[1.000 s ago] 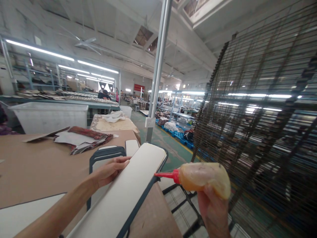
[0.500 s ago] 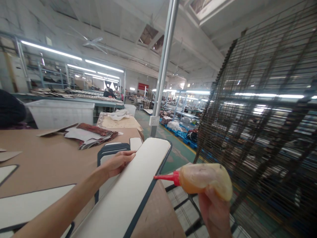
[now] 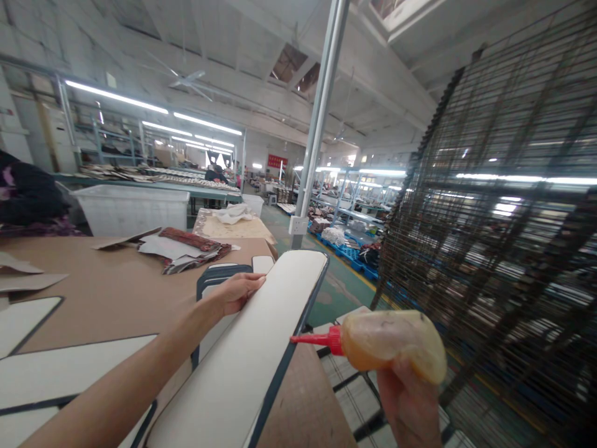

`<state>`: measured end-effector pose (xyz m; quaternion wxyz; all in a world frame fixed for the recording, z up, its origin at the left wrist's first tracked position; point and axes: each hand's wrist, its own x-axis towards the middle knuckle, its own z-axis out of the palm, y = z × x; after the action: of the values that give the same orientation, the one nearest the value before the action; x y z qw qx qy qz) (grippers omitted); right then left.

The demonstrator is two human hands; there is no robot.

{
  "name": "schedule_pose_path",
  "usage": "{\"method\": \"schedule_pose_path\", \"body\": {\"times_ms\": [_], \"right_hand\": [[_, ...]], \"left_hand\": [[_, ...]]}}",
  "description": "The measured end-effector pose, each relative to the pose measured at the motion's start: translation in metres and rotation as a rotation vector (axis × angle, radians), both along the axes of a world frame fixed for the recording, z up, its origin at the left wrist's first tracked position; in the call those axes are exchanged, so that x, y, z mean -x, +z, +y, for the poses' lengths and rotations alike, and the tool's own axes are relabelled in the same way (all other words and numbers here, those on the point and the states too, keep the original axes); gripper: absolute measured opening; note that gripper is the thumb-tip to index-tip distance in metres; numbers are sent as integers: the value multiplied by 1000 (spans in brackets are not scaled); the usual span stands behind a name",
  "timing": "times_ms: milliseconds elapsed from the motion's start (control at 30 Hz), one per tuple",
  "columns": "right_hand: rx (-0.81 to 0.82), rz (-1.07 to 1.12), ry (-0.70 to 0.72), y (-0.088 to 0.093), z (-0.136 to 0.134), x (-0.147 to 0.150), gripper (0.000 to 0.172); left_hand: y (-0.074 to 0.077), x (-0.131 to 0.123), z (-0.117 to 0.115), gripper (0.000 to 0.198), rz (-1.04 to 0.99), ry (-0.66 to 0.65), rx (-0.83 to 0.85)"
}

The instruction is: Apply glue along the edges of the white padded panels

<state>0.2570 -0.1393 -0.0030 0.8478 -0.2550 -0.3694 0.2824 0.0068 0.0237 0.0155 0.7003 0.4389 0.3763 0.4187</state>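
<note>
A long white panel with a dark edging strip (image 3: 252,336) slants up over the table's right edge. My left hand (image 3: 237,292) grips its left edge, thumb on top and the other fingers partly hidden beneath. In my right hand (image 3: 408,398) is a squeeze glue bottle (image 3: 392,342), lying on its side with amber liquid inside. Its red nozzle (image 3: 312,339) points left, and the tip meets the panel's right border at the dark strip. Behind my left hand lies a stack of similar dark-edged panels (image 3: 217,274).
The brown tabletop (image 3: 116,298) carries more edged panels (image 3: 69,373) at left and a pile of fabric scraps (image 3: 186,246) farther back. A metal post (image 3: 317,124) stands beyond the table. A tall wire rack (image 3: 489,218) is at right. Another person's dark sleeve (image 3: 32,193) shows at far left.
The view has turned slightly left, so the surroundings sit farther right. The nozzle tip stays on the panel's right border, and both hands keep their holds.
</note>
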Motion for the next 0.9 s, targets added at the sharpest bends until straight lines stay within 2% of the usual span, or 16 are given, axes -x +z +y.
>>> {"method": "schedule_pose_path", "body": {"times_ms": [167, 267, 367, 467, 667, 900], "right_hand": [[6, -14, 52, 3, -3, 4, 67], [18, -24, 59, 3, -5, 6, 70], [30, -24, 55, 1, -7, 9, 71], [47, -26, 72, -6, -6, 6, 72], [77, -62, 142, -24, -7, -5, 68], [160, -20, 197, -12, -24, 12, 68]], "left_hand": [[6, -2, 0, 7, 0, 22, -2], [11, -3, 0, 2, 5, 36, 1], [14, -3, 2, 7, 3, 51, 1], [14, -3, 7, 10, -2, 58, 0], [11, -1, 20, 5, -14, 59, 2], [13, 1, 28, 2, -4, 69, 9]]}}
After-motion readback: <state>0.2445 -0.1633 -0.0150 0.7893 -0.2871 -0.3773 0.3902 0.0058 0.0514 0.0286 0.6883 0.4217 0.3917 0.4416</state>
